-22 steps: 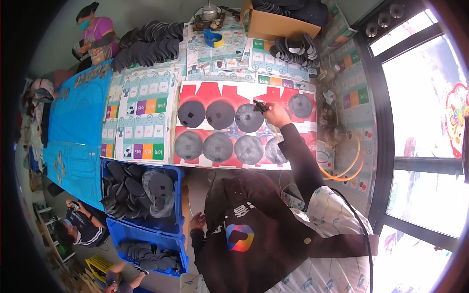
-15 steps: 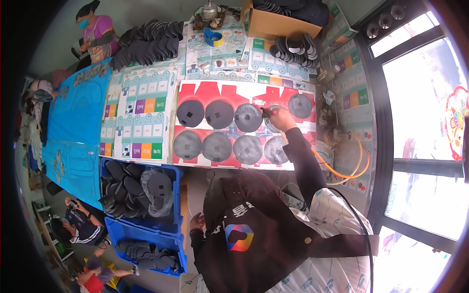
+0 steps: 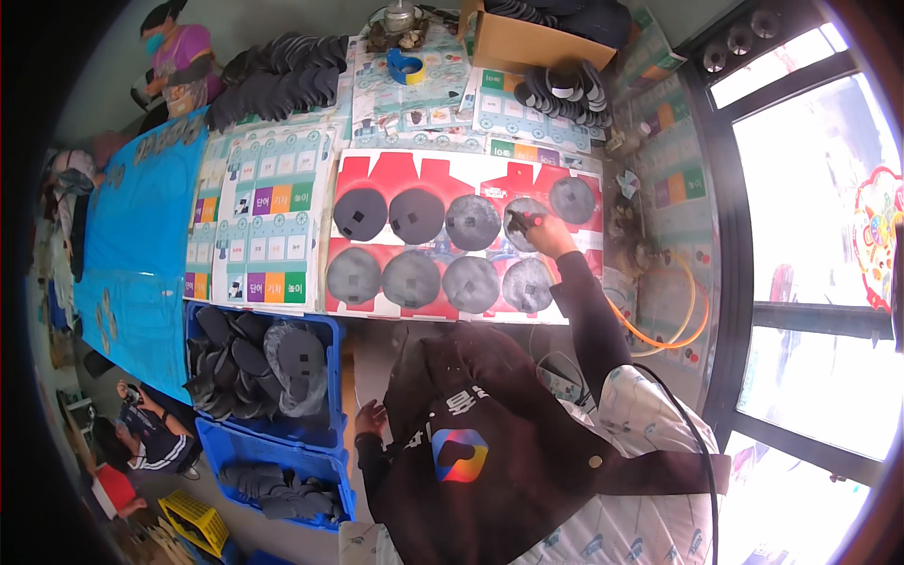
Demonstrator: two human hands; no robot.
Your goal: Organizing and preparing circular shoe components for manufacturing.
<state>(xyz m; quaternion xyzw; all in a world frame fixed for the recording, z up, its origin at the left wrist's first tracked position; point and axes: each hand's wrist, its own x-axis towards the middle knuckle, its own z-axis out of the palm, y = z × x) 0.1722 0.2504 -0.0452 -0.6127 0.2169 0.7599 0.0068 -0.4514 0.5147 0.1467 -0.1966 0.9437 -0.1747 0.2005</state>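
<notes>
My right hand [image 3: 554, 236] is closed around a small dark spray gun [image 3: 527, 222] with a red part, held above a round black pad [image 3: 518, 204] in the upper row. Several round pads lie in two rows on a red and white cardboard sheet [image 3: 335, 301]. The two at the upper left, such as the leftmost pad [image 3: 360, 212], look plain black; the lower-row pads [image 3: 471, 284] carry a greyish, cloudy coat. Each fully visible pad has a small dark square. My left hand [image 3: 371, 417] hangs low beside the blue crates, empty, its fingers apart.
An orange hose [image 3: 659, 341] loops at the table's right end. Blue crates [image 3: 337, 377] of dark pads stand left of me. Stacked pads [image 3: 273, 94], a tape roll [image 3: 405, 68] and a cardboard box [image 3: 527, 47] are at the back. Other people are at the left.
The spray gun has moved right, from the left edge of the fourth upper pad to over it. My left hand has risen slightly. The whole view has shifted a little.
</notes>
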